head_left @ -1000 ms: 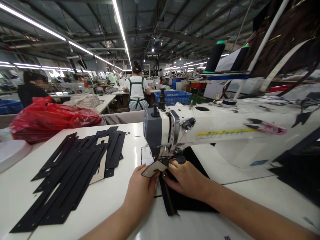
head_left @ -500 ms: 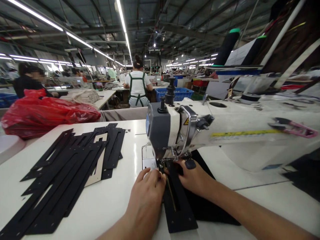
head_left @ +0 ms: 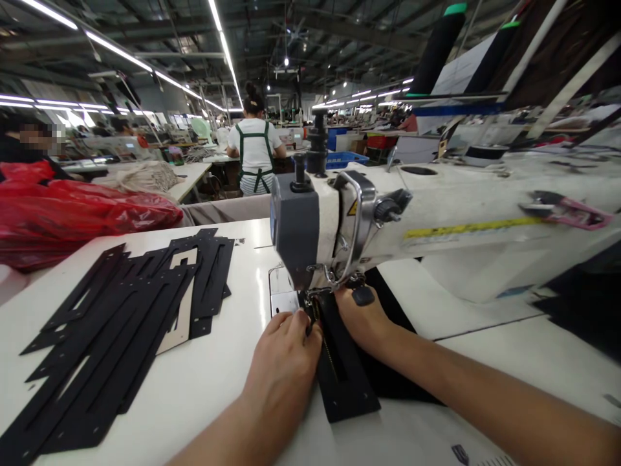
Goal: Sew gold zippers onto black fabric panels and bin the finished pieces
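Observation:
Under the head of a white sewing machine (head_left: 295,226) lies a black slotted strip (head_left: 347,388) with a zipper (head_left: 330,353) showing in its slot. My left hand (head_left: 286,362) is at the strip's left edge near the needle area, fingers bent and pressed together; what they pinch is hidden. On the strip's right side, my right hand (head_left: 361,317) rests by the presser foot, its fingertips hidden behind the machine parts. Black fabric (head_left: 395,375) spreads beneath the right wrist and forearm.
Black slotted pieces (head_left: 111,330) lie piled at the left of the white table (head_left: 194,395), with a beige piece (head_left: 184,310) among them. A red plastic bag (head_left: 87,217) sits beyond. Pink-handled snips (head_left: 582,210) rest on the machine arm. A person in a green apron (head_left: 255,149) is ahead.
The camera view has shifted, so the table and machine appear higher and slightly further left. Both hands remain by the needle area; the strip's near end lies slightly closer to the machine.

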Demonstrator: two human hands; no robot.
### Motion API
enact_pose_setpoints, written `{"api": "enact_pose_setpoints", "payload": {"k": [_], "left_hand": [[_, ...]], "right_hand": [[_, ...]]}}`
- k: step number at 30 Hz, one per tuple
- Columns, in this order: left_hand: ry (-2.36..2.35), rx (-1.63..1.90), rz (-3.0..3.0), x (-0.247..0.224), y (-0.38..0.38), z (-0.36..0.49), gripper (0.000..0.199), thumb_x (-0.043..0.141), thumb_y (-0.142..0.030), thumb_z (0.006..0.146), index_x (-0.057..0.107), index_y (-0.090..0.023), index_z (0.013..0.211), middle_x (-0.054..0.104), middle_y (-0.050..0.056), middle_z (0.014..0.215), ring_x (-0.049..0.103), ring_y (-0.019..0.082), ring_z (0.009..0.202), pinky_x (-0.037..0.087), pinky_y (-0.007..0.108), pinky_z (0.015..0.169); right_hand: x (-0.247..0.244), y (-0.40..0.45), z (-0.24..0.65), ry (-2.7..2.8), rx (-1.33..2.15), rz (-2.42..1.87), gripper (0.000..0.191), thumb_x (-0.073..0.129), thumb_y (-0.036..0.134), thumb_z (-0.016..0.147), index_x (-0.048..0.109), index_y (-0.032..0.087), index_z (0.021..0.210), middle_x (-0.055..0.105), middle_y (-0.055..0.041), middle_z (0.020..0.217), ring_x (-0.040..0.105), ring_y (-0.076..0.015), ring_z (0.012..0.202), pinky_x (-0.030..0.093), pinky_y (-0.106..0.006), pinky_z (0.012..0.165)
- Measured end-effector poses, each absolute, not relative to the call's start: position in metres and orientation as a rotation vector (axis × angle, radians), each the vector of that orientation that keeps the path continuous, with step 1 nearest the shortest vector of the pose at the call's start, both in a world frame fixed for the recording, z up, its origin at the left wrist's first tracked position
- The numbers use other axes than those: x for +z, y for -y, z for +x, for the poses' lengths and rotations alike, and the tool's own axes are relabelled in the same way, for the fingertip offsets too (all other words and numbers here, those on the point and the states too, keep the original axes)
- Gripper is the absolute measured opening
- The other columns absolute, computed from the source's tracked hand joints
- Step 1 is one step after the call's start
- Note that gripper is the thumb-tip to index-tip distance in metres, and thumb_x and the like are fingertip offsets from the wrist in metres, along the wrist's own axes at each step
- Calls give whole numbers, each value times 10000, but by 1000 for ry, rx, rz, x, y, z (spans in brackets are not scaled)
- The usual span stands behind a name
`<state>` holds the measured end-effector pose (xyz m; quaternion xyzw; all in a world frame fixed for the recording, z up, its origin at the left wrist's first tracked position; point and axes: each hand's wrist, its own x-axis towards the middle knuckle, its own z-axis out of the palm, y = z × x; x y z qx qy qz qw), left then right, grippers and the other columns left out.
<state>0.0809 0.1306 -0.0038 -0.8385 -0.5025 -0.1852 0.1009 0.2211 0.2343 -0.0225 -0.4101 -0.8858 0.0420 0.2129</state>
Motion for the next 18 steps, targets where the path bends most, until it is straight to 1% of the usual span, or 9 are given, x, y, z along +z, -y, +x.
{"api": "enact_pose_setpoints", "payload": {"k": [2, 4, 6, 8, 10, 11, 13, 16, 18], "left_hand": [[1504, -557, -2493, -3, -130, 80, 188, 506, -84, 819, 601, -94, 981, 580, 111, 887, 568, 228, 822, 498, 384, 774], [1530, -582, -2511, -2, -130, 79, 206, 518, -69, 802, 599, -95, 990, 587, 108, 891, 569, 233, 831, 496, 392, 784], [1573, -612, -2542, 0, -129, 76, 237, 510, -54, 794, 590, -108, 1011, 594, 94, 894, 571, 225, 821, 497, 393, 783], [1584, -652, -2588, 2, -128, 73, 257, 493, -47, 796, 582, -121, 1025, 601, 80, 906, 574, 210, 820, 499, 378, 785], [1544, -680, -2618, 4, -128, 70, 244, 493, -45, 790, 591, -123, 999, 609, 74, 907, 578, 202, 834, 499, 363, 798], [1517, -686, -2622, 4, -129, 70, 232, 500, -46, 785, 600, -122, 979, 614, 74, 899, 580, 202, 842, 500, 360, 805], [1484, -688, -2610, 5, -129, 69, 211, 510, -46, 776, 615, -123, 942, 623, 73, 879, 587, 203, 841, 507, 357, 806], [1460, -696, -2580, 4, -129, 69, 234, 508, -37, 776, 620, -129, 959, 637, 73, 892, 604, 192, 839, 526, 339, 783], [1421, -705, -2555, 2, -129, 69, 250, 504, -31, 775, 621, -128, 973, 645, 80, 920, 615, 193, 859, 526, 353, 807]], "right_hand": [[-20, -232, 224, 2433, 120, -1150, 236, 476, 81, 769, 566, 166, 567, 614, -73, 597, 599, -206, 578, 450, -286, 553], [-13, -218, 231, 2418, 138, -1129, 178, 483, 84, 772, 591, 157, 649, 630, -70, 669, 602, -196, 622, 467, -278, 576], [-5, -195, 242, 2418, 163, -1011, 135, 487, 103, 789, 612, 149, 768, 642, -76, 803, 605, -192, 738, 490, -284, 657], [0, -168, 254, 2425, 170, -744, 157, 479, 139, 825, 619, 136, 895, 631, -98, 943, 582, -203, 889, 490, -321, 783], [0, -145, 263, 2431, 115, -523, 206, 456, 162, 866, 612, 113, 992, 623, -120, 1016, 553, -213, 995, 474, -346, 868], [-1, -136, 265, 2433, 68, -464, 224, 443, 162, 881, 608, 100, 1020, 624, -128, 1029, 549, -215, 1015, 474, -347, 884], [-6, -127, 266, 2434, -55, -429, 238, 425, 130, 887, 615, 75, 1019, 636, -142, 1014, 561, -226, 1011, 485, -345, 881], [-10, -125, 260, 2440, -222, -372, 252, 413, 39, 845, 635, 22, 962, 641, -195, 979, 585, -273, 972, 502, -380, 850], [-9, -124, 256, 2457, -287, -360, 258, 412, 3, 811, 643, -8, 925, 642, -222, 939, 598, -298, 936, 513, -393, 821]]}}
